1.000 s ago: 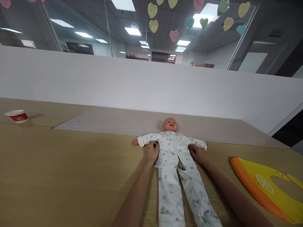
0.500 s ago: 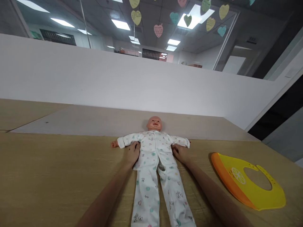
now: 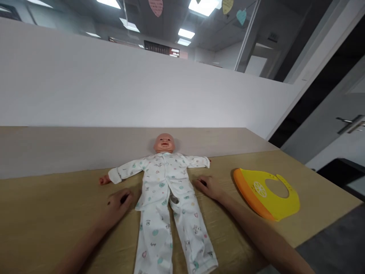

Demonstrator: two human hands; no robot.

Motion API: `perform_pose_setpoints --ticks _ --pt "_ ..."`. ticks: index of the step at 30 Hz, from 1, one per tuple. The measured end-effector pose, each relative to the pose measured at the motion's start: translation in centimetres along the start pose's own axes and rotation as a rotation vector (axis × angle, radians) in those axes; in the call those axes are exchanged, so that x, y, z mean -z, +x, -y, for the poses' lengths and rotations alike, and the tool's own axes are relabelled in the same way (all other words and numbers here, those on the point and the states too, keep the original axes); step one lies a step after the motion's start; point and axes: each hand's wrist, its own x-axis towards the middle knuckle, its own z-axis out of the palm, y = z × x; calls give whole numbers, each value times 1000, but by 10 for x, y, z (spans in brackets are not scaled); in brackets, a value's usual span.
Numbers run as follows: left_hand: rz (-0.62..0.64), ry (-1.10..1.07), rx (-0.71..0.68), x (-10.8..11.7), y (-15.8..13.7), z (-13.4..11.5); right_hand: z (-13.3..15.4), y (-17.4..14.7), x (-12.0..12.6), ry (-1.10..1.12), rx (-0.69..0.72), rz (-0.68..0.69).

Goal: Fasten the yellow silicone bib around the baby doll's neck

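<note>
A baby doll [image 3: 164, 144] lies on its back on the table, arms spread, its head toward the wall. It wears a white printed top [image 3: 162, 175] and matching trousers [image 3: 155, 236]. The top parts below the chest, and a dark gap shows at the crotch. To the left of the doll's waist, my left hand [image 3: 119, 203] is loosely curled into a fist, apart from the clothes. My right hand [image 3: 209, 186] is curled too, resting beside the top's right edge, with nothing visible in it. A yellow and orange bib [image 3: 265, 194] lies right of my right hand.
The wooden table [image 3: 42, 217] meets a white wall [image 3: 128, 91] behind a grey strip [image 3: 71, 148]. Glass with paper hearts [image 3: 241, 16] rises above the wall. The table's edge drops away at right, near a dark chair [image 3: 342, 175] and a door handle [image 3: 350, 123].
Both hands have come away from the doll's sides; my left hand moved left and nearer. The view has turned right, so the doll and bib appear further left.
</note>
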Motion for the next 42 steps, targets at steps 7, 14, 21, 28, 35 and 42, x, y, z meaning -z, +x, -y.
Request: perform_pose_setpoints --ticks 7,14,21,28,35,42 --pt "118 156 -97 0 -1 -4 1 2 -4 -55 -45 7" --pt "152 214 -103 5 -7 -18 -5 1 -7 -38 -39 6" --pt "172 284 -112 7 -9 -20 -5 1 -6 -63 -47 -7" --pt "191 290 -132 8 -9 -21 -3 1 -4 -45 -57 19" --pt "187 253 -152 5 -8 -16 -3 1 -5 -32 -80 24" --pt "178 252 -152 2 -8 -11 -3 1 -5 -31 -73 20"
